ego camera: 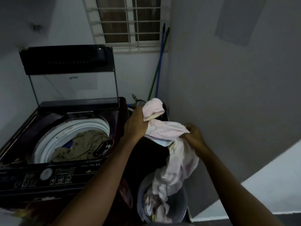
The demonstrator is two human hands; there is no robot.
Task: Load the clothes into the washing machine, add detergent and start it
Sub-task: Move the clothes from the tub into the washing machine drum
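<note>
Both my hands are on one pale pink garment (pixel 164 132), stretched between them just right of the washer (pixel 65 144). My left hand (pixel 138 123) is clenched round a bunched end, held nearest the washer's right edge; my right hand (pixel 193 134) pinches the cloth farther from the washer, fingers closed on a fold. I judge the two-handed hold is there to keep the long piece gathered so it clears the bucket (pixel 162 201) and does not drag.

Below my right hand the rest of the garment hangs down into the bucket, which stands on the floor beside the washer's front right corner, with more pale clothes in it. So the lift is only part done: the tail has not left the pile, as far as I can tell.

Inside the washer, the lid (pixel 68 62) stands upright at the back, leaving the drum (pixel 71 128) open, and an olive-brown cloth (pixel 81 144) already lies in it. That open mouth is why I hold the bundle high and on the washer side. Loading is under way; I see no detergent in view, and the control panel (pixel 45 175) along the washer's front is untouched.
</note>
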